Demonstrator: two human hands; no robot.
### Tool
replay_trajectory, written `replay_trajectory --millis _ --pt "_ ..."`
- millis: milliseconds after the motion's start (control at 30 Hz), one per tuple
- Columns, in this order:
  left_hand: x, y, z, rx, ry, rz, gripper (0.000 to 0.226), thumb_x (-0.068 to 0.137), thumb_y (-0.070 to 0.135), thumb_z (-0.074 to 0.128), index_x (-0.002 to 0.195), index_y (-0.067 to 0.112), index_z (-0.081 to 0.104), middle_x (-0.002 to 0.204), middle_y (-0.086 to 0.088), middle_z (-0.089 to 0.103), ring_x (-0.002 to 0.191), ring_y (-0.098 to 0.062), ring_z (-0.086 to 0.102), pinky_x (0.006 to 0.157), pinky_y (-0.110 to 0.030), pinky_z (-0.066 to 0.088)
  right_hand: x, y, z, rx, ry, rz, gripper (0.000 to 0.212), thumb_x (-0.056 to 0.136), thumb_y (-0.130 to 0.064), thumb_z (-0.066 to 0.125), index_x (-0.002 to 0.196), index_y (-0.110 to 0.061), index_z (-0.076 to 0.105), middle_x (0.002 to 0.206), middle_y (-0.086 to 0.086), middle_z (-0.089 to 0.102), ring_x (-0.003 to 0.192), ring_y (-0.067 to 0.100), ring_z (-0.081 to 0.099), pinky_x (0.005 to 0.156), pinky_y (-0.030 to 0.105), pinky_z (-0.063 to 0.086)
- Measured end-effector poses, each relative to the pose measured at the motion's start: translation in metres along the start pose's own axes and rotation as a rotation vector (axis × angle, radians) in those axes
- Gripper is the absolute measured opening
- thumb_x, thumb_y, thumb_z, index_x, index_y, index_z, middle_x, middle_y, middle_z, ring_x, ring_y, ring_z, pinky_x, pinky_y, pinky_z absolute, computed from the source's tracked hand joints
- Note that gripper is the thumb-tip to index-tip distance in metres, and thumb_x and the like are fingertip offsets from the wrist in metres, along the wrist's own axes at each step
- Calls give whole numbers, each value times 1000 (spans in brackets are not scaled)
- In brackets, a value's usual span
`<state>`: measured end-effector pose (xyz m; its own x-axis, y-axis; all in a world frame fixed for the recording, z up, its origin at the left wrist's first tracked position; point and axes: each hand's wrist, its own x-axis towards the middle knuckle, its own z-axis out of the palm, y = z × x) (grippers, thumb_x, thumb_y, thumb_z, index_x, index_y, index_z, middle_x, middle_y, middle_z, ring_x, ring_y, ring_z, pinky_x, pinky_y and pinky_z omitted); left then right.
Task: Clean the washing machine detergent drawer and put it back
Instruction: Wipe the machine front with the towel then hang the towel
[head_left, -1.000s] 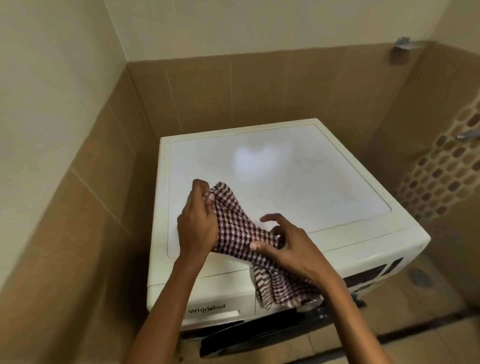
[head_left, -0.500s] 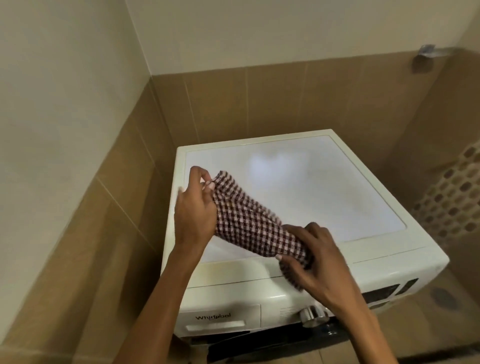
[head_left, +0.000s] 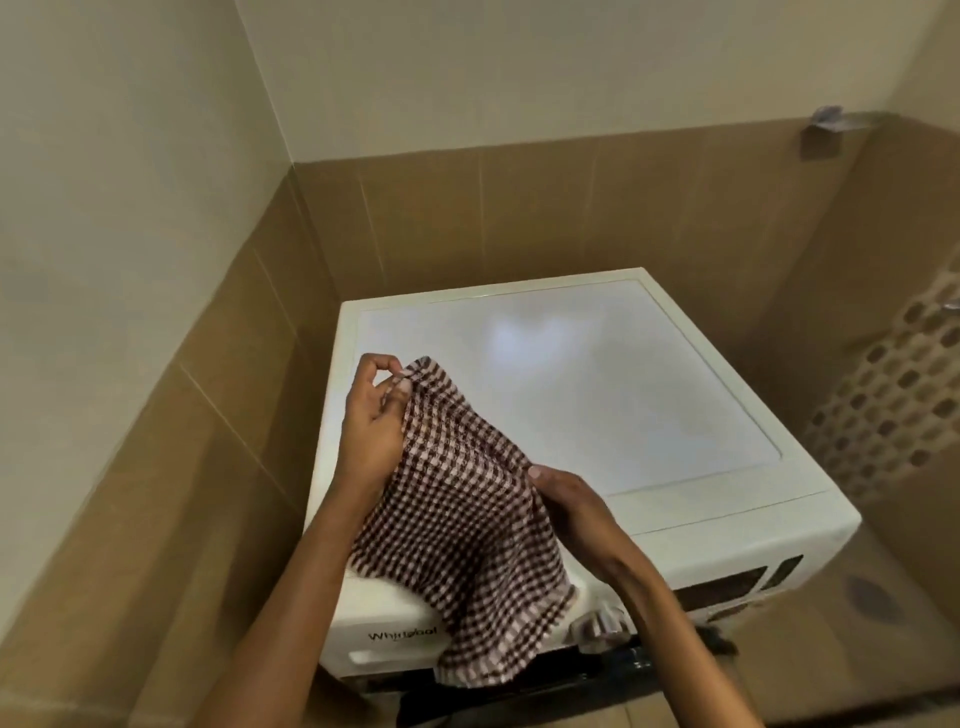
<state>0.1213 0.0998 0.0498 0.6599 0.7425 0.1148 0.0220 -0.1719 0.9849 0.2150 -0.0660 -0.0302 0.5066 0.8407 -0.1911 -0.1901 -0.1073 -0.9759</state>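
Observation:
A white front-loading washing machine (head_left: 597, 374) stands in a tiled corner. Its detergent drawer front (head_left: 389, 636), with the brand name on it, sits shut at the upper left of the machine's face. A brown-and-white checked cloth (head_left: 467, 530) hangs spread over the machine's front edge. My left hand (head_left: 371, 421) pinches the cloth's upper corner above the machine's top. My right hand (head_left: 569, 501) grips the cloth's right edge near the front of the lid. The cloth partly covers the drawer's right end.
A round control dial (head_left: 597, 626) and a dark display panel (head_left: 722, 587) lie on the machine's face. Brown tiled walls (head_left: 519, 208) close in on the left, back and right. A metal fitting (head_left: 831, 122) is fixed on the right wall. Tiled floor (head_left: 872, 597) shows at right.
The cloth was bunched between my hands and now hangs unfolded over the machine's front. My right hand slid along its edge. The view has tilted up.

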Motion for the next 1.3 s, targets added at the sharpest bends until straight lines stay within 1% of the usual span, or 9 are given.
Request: replay_trajectory --millis 133,367,467,567,700,800,967,1167,1300 --pt "-4 -13 -17 19 66 -23 28 97 5 40 86 30 49 66 4 54 56 -5 48 52 -18 36 -11 -9 -1 -209 -69 -79 48 72 -44 65 114 -21 61 114 -5 68 106 10 63 89 25 50" --pt "-6 25 -47 174 348 -11 26 95 10 45 80 30 47 97 -7 60 83 -19 56 72 -33 45 -10 -89 7 -589 29 -327 12 83 -39 60 95 -37 63 97 -25 65 93 -13 58 83 6 44" --pt "30 4 -47 382 430 10 10 95 10 45 103 14 48 98 -6 57 88 -20 54 74 -30 39 37 -98 17 -996 199 -332 32 87 -32 61 118 -27 59 114 -11 64 105 5 58 92 25 44" --pt "47 -43 -42 644 324 -84 32 93 25 50 120 10 44 118 -14 56 105 -28 54 86 -39 44 67 -69 33 -1358 310 -211 64 88 -37 59 143 -26 29 146 5 36 135 24 32 112 42 22" --pt "23 -86 -39 751 305 -45 25 93 16 51 116 8 52 119 -15 56 111 -32 52 89 -36 41 81 -5 65 -1265 -1 -260 54 94 -51 30 144 -30 31 152 -1 28 143 21 18 118 48 8" --pt "7 -110 -30 759 92 7 22 94 7 45 111 12 58 118 -9 56 110 -23 53 90 -26 40 91 33 77 -1352 -142 -204 81 75 -72 -3 147 -38 15 158 -8 9 146 21 -2 112 52 -12" --pt "-16 -129 -26 703 -28 -45 37 98 13 39 133 19 48 139 2 48 128 -12 43 106 -22 29 81 53 87 -1457 -156 -328 75 83 -59 2 150 -25 7 157 0 -5 143 24 -15 108 52 -21" --pt "37 -128 -38 745 -46 -26 39 99 19 36 137 12 44 149 -7 36 142 -21 24 119 -39 13 160 32 70 -1450 -111 -290 80 76 -66 -5 148 -36 12 158 -8 6 146 19 0 114 53 -8" --pt "59 -111 -53 715 117 30 36 97 11 41 132 6 50 139 -12 48 132 -26 40 110 -33 29 188 31 69 -1384 66 -172 59 95 -57 14 146 -39 -10 158 -3 4 145 26 -1 113 59 -8"
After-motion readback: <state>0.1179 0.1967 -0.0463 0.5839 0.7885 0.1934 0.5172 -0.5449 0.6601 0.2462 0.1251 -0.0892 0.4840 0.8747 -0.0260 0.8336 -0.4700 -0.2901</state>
